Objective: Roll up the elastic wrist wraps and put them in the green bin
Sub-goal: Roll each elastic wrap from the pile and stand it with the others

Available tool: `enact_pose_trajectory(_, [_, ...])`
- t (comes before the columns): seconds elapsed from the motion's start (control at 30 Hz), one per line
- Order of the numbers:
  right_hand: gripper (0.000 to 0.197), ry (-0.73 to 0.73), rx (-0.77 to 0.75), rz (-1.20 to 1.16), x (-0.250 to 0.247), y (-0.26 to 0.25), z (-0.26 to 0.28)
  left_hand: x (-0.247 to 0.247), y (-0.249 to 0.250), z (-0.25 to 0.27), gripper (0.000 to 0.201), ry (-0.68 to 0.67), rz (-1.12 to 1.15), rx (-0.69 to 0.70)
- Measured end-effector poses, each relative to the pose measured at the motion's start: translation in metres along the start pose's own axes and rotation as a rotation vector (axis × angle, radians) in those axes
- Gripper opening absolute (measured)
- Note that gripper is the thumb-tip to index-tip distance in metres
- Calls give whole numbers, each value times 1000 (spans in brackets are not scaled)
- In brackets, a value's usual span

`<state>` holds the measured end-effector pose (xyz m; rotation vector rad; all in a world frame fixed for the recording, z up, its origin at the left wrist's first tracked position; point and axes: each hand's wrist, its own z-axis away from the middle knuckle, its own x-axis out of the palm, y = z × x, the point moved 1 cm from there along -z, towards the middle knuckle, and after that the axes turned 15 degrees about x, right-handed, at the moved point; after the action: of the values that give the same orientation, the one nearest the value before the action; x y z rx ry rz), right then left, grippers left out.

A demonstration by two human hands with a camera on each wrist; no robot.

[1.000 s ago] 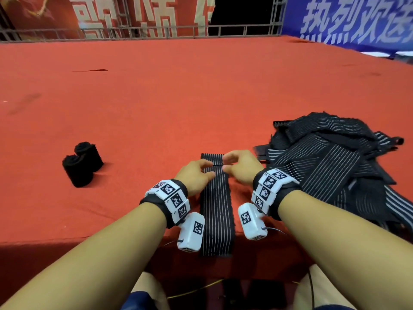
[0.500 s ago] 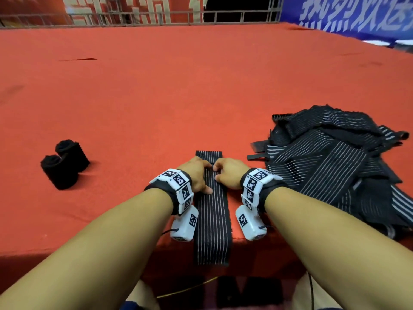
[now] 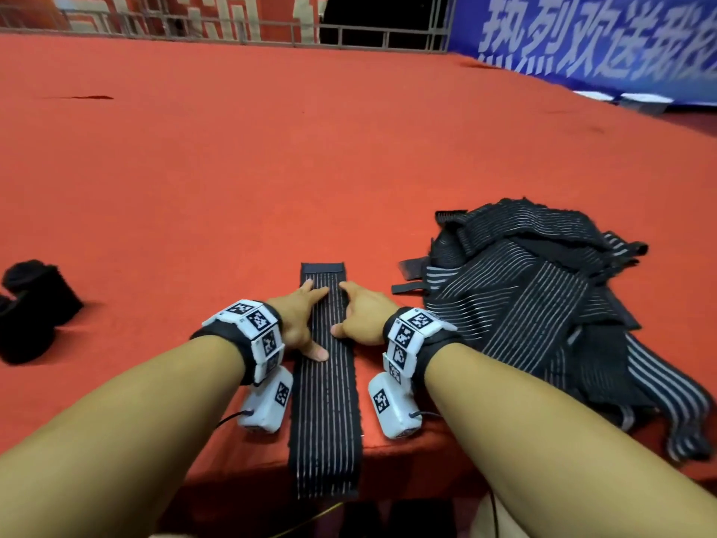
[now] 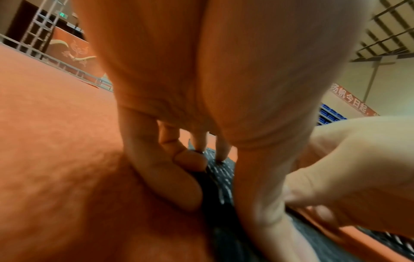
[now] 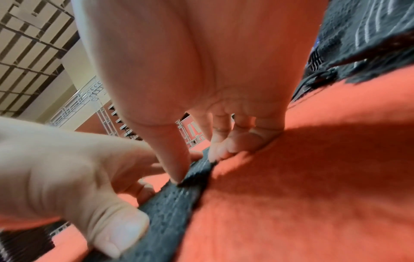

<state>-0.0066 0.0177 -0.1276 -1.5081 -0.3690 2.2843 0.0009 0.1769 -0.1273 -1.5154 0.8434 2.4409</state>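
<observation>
Red carpeted stage (image 3: 271, 168), rolling barely begun.
Flat striped wrap (image 3: 324, 382) pressed by left hand (image 3: 298, 320) and right hand (image 3: 362, 316), fingers straight; two rolls (image 3: 29, 308) done, pile (image 3: 543, 304) waiting, green bin unseen.

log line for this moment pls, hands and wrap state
phase: flattening | left hand: pressing wrap | right hand: pressing wrap | wrap: unrolled, near end overhangs table edge | green bin: not visible

White characters "热烈欢送" stand on the blue banner (image 3: 605, 44); a red banner (image 4: 351, 102) reads "扬帆今日起".
</observation>
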Motion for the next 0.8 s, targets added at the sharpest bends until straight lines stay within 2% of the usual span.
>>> enact_pose_trajectory(0.1, [55,-67,13,-144,-6,3,1,1,-5,0,126,9,29,0])
enact_pose_trajectory(0.17, [57,-38,42,-154,-16,7,3,0,-7,-2,126,15,37,3])
enact_pose_trajectory(0.23, [61,94,67,-79,-33,13,8,0,-7,-4,125,21,50,6])
enact_pose_trajectory(0.3, [56,224,85,-53,-54,22,14,1,-8,-4,124,25,69,2])
enact_pose_trajectory(0.43, [26,413,191,-25,-99,50,15,1,-5,-4,124,29,95,-10])
enact_pose_trajectory(0.47, [24,436,230,-3,-107,58,11,0,-5,-4,123,33,104,-12])
enact_pose_trajectory(0.57, [33,449,348,78,-117,72,-3,0,-4,-1,122,43,114,-12])
enact_pose_trajectory(0.73, [64,394,451,177,-115,81,-14,-1,2,3,118,50,120,-16])
enact_pose_trajectory(0.8, [65,363,466,208,-108,84,-19,0,1,4,118,52,135,-19])
